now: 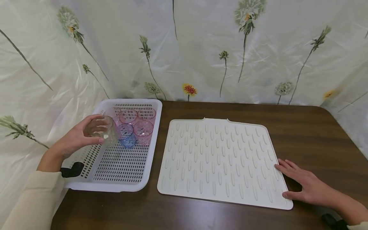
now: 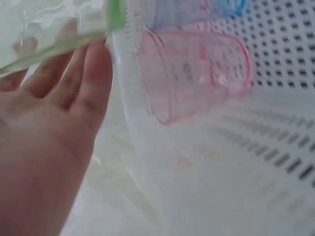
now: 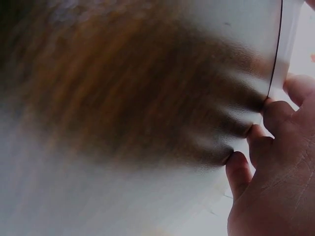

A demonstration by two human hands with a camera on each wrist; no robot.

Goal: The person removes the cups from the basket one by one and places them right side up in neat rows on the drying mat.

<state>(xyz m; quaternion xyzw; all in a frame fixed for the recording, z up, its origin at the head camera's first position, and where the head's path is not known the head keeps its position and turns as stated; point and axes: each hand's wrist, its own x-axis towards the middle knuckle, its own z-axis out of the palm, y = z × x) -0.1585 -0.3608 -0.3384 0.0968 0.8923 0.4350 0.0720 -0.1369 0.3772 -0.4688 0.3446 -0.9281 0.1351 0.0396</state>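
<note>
My left hand (image 1: 73, 135) grips a clear, faintly green-tinted glass (image 1: 110, 135) over the left part of a white perforated plastic basket (image 1: 155, 140). Its thumb and fingers wrap the glass's sides, and in the left wrist view the fingers show through the glass (image 2: 54, 24). Beside it in the basket stand a blue glass (image 1: 128, 140) and several pink glasses (image 1: 143, 134); one pink glass (image 2: 192, 73) shows closely in the left wrist view. On the right, my right hand (image 1: 307, 185) rests with spread fingers at the right edge of a white ridged mat (image 1: 218, 159).
Both basket and mat lie on a dark brown wooden table (image 1: 304, 124), the basket left of the mat with a narrow strip of wood between. Behind the table hangs a pale curtain (image 1: 201, 48) with flower prints, close to the back edge.
</note>
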